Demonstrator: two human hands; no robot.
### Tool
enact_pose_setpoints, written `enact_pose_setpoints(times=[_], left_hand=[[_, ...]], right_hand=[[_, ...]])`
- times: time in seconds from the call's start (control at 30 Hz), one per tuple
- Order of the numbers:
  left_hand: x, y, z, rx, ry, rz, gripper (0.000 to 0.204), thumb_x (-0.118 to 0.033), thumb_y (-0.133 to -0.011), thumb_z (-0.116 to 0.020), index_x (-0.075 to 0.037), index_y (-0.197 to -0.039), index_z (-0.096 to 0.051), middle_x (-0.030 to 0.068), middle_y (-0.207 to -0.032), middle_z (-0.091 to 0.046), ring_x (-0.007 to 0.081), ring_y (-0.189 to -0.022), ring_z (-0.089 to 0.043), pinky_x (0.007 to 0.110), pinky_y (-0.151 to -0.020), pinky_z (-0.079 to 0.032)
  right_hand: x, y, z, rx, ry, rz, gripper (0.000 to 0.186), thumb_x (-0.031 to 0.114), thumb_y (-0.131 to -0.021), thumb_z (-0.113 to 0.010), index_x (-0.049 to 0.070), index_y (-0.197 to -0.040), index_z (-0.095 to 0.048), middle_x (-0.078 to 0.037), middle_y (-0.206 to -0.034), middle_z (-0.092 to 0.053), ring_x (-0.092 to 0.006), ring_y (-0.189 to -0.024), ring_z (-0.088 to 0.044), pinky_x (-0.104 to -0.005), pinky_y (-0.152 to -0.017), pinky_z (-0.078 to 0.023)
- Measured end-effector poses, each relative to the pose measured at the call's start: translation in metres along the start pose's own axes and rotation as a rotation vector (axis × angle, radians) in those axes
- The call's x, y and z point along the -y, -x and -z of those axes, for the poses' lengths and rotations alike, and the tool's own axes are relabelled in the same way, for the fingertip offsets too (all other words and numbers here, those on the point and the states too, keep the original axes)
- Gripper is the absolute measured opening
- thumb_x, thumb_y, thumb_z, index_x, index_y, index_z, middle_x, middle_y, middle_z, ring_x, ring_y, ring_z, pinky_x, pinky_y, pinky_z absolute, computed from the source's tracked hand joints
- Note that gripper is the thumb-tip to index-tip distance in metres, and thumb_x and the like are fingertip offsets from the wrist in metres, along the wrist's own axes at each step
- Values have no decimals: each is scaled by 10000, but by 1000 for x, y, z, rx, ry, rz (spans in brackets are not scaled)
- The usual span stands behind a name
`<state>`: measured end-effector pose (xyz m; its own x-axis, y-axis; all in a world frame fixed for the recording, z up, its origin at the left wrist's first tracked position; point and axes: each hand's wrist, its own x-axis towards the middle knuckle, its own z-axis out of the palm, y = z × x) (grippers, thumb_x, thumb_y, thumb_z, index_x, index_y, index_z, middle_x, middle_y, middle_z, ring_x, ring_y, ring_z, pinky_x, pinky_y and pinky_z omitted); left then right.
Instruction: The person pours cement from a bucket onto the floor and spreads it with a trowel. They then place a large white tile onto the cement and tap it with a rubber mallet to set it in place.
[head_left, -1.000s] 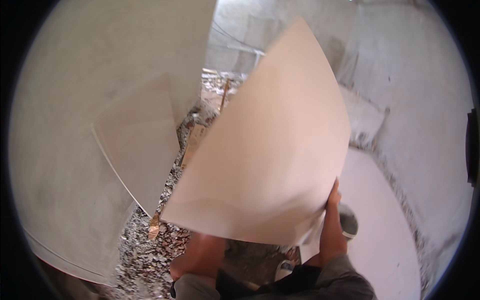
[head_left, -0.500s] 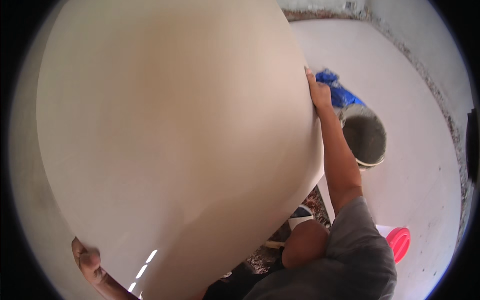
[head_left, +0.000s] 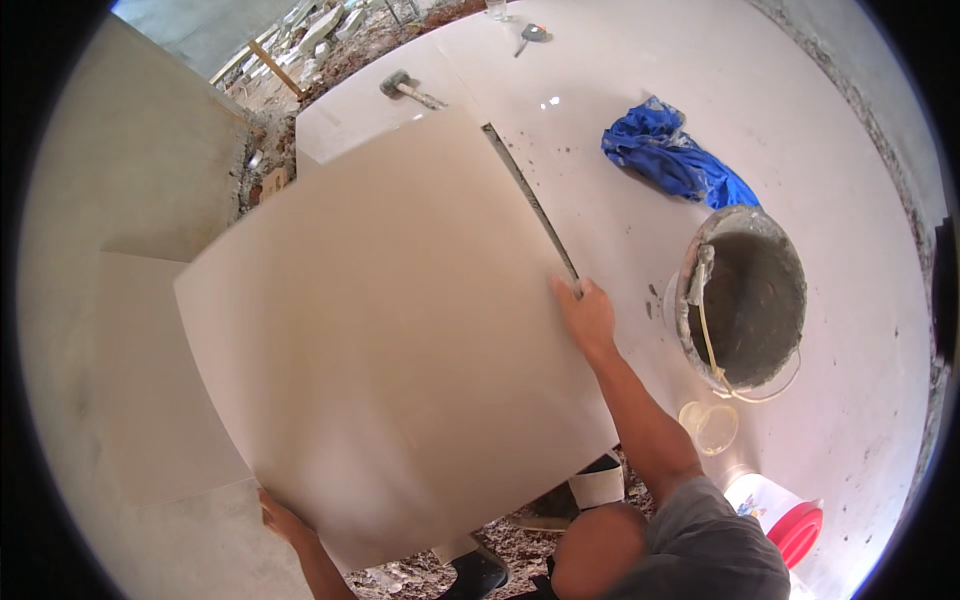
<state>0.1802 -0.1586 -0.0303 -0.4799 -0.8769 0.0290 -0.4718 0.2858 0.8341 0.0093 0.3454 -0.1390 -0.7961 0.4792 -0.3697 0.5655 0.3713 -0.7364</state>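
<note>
A large cream floor tile [head_left: 390, 340] fills the middle of the view, tilted in front of me. My left hand [head_left: 287, 520] grips its near left edge, and most of the fingers are hidden behind the slab. On the right edge my right hand [head_left: 588, 318] is closed round the tile. A dark narrow gap [head_left: 530, 195] runs between that edge and the pale tiled floor [head_left: 860, 340]. Below the slab, near my bent knee [head_left: 600, 550], rough reddish rubble [head_left: 500, 530] shows.
Right of my arm stands a mortar-smeared bucket [head_left: 684, 300] with a clear plastic cup [head_left: 715, 428] beside it. A red-lidded white tub [head_left: 760, 497] is closer. Blue cloth [head_left: 665, 150], a mallet [head_left: 398, 84] and a small trowel [head_left: 534, 34] lie farther off. A wall [head_left: 130, 160] rises at left.
The tile has tipped down and away from me, uncovering the mallet, the trowel and the far floor. My right hand has moved lower and left, my left hand to the right.
</note>
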Motion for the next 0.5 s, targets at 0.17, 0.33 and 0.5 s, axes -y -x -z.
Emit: enact_pose_setpoints(times=[0.17,0.33,0.5], left_hand=[[70,8,-32,-74,48,222,542,-430,-909,-470,84,-1006,-616,153,-941,-646,260,-805,-612,391,-712,-497],[93,-6,-85,-38,103,363,520,-431,-879,-522,70,-959,-634,147,-905,-644,262,-772,-603,379,-702,-490],[84,-33,-148,46,65,223,575,-469,-882,-511,79,-1007,-631,145,-931,-649,265,-807,-614,366,-723,-486]], right_hand=[[-35,-4,-13,10,81,-25,644,559,-825,-559,-47,-1035,-621,-250,-922,-651,-387,-937,-622,-440,-832,-468],[-48,-44,-19,-56,230,22,630,530,-838,-549,-56,-1060,-611,-269,-1014,-639,-406,-990,-605,-444,-871,-457],[-34,-92,-30,-72,219,14,644,521,-844,-528,-62,-1112,-589,-275,-1102,-612,-400,-1060,-579,-442,-901,-448]])
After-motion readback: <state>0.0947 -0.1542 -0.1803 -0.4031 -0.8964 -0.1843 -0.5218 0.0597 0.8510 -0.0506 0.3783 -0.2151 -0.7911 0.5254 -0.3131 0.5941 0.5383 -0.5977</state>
